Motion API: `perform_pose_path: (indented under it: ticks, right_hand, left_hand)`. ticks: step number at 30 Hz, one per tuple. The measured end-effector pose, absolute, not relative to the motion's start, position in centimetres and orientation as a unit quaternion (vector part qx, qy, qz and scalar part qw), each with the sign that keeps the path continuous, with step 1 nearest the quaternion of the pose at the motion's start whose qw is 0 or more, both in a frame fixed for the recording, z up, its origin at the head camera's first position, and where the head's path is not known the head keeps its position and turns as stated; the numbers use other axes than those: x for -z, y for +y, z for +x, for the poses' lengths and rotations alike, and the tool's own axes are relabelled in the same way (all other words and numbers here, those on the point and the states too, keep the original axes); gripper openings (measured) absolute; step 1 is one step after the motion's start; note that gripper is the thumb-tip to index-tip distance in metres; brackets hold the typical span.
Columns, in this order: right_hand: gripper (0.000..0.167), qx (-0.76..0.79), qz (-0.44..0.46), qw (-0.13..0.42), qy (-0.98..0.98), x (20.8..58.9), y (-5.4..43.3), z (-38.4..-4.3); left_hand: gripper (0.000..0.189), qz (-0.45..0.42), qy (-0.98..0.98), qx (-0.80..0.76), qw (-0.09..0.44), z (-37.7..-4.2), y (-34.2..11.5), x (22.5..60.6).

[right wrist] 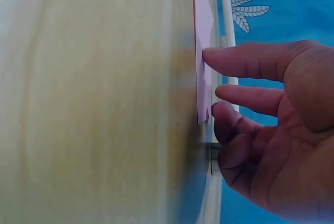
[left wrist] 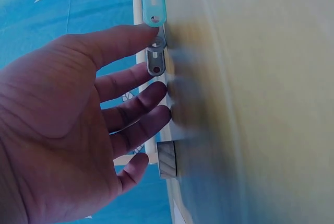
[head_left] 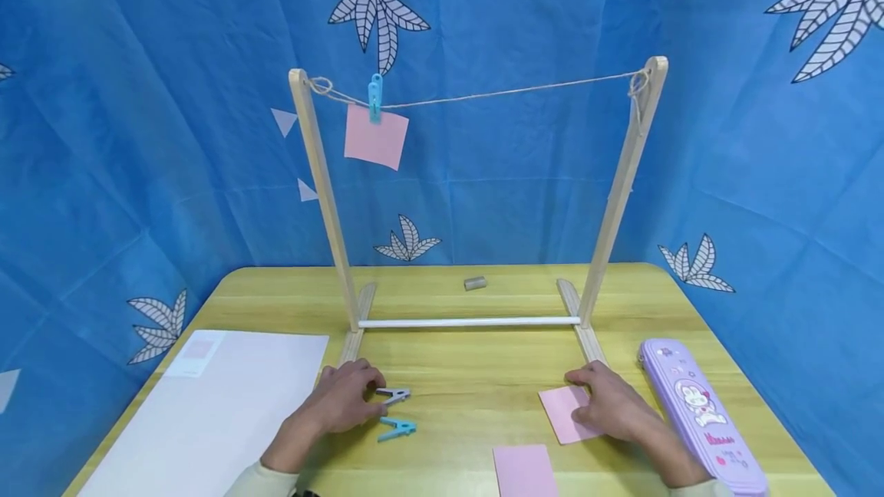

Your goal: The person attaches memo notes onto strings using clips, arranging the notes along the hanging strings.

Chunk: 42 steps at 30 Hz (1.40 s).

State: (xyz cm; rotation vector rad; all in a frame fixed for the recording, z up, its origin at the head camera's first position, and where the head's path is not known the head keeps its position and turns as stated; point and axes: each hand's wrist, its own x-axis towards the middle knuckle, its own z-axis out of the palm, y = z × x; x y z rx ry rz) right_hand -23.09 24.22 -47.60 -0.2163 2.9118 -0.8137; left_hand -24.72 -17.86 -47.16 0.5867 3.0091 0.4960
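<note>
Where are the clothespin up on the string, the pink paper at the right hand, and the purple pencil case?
Clothespin (head_left: 375,100): head view, on its body.
Pink paper (head_left: 560,412): head view, on its uncovered face.
Pencil case (head_left: 700,411): head view, middle of its lid.

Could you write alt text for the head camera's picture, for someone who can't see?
A person's left hand is at a gray clothespin, and their right hand touches a pink paper on a wood-grain table. Behind, a blue clothespin holds another pink sheet on a string between wooden posts.
</note>
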Motion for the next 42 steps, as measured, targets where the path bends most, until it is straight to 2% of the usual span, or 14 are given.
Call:
perform_pose_path:
  ticks: [8, 15, 28, 42]
  right_hand:
    - [0.054, 0.229, -0.059, 0.042, 0.971, 47.4, 24.8, -22.6]
    - [0.037, 0.232, -0.029, 0.064, 0.970, 47.7, 25.0, -22.3]
    - [0.049, 0.242, -0.028, 0.078, 0.967, 47.7, 25.6, -22.6]
    - [0.051, 0.242, -0.042, 0.080, 0.966, 47.4, 25.6, -23.0]
  left_hand:
    - [0.030, 0.186, 0.970, -0.153, 0.020, -24.6, -17.8, 47.2]
    - [0.028, 0.182, 0.970, -0.159, 0.021, -24.3, -17.7, 47.7]
    - [0.027, 0.171, 0.972, -0.161, 0.027, -24.6, -17.7, 47.6]
    - [0.027, 0.165, 0.970, -0.174, 0.032, -24.7, -17.6, 47.2]
